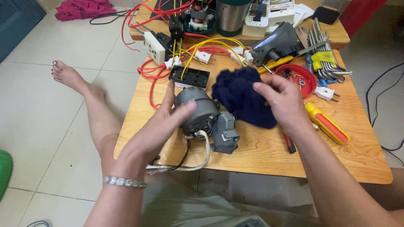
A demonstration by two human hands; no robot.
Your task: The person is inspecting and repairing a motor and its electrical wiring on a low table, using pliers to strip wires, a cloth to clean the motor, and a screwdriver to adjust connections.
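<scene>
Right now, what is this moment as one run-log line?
left hand: grips grey motor | right hand: holds dark blue cloth beside motor | surface: wooden table | nearby: yellow screwdriver, red bowl

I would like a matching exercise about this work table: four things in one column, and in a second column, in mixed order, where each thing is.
Things:
1. grey motor
2. dark blue cloth
3. red round tray
4. yellow and red screwdriver

Places:
A. lying on the wooden table, to the right of the right hand
B. held in the right hand
C. under the left hand, near the table's front edge
D. behind the right hand, with small parts in it

Pairs: 1-C, 2-B, 3-D, 4-A
</scene>
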